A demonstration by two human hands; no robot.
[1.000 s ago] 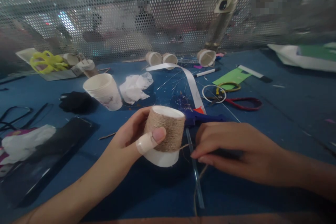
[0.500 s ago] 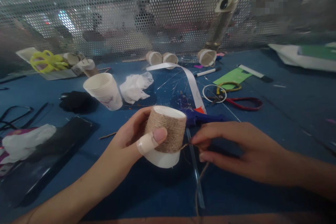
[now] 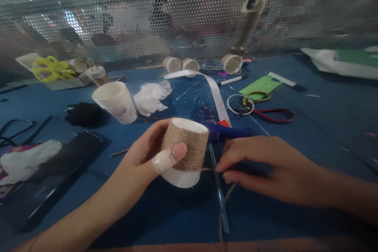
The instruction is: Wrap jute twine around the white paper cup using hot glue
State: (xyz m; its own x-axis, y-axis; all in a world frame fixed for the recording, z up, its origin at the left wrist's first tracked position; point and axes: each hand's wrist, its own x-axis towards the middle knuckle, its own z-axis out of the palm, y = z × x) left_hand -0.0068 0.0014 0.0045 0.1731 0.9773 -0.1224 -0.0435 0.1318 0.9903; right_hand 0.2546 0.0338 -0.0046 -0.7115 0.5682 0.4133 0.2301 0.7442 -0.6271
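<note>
My left hand (image 3: 147, 157) is wrapped round a white paper cup (image 3: 184, 151), held upside down and tilted, most of it covered in wound jute twine. A bandage sits on the thumb pressing the twine. My right hand (image 3: 260, 167) is just right of the cup and pinches the loose twine strand (image 3: 223, 204), which runs taut to the cup's lower edge and trails down toward me. A blue glue gun (image 3: 227, 130) lies on the blue table right behind both hands, with a clear glue stick (image 3: 220, 193) under my right fingers.
A stack of paper cups (image 3: 115, 102), crumpled white plastic (image 3: 152, 96), black items (image 3: 85, 114), red-handled pliers (image 3: 271, 115), white ribbon (image 3: 217, 96), green paper (image 3: 260, 85), yellow scissors (image 3: 50, 69) and several small cups (image 3: 232, 63) lie on the blue table (image 3: 325, 126). A perforated metal screen (image 3: 147, 15) stands behind.
My right hand turned slightly and now pinches the twine closer to the cup's lower edge, pulling it taut. The cup and left hand stay almost still.
</note>
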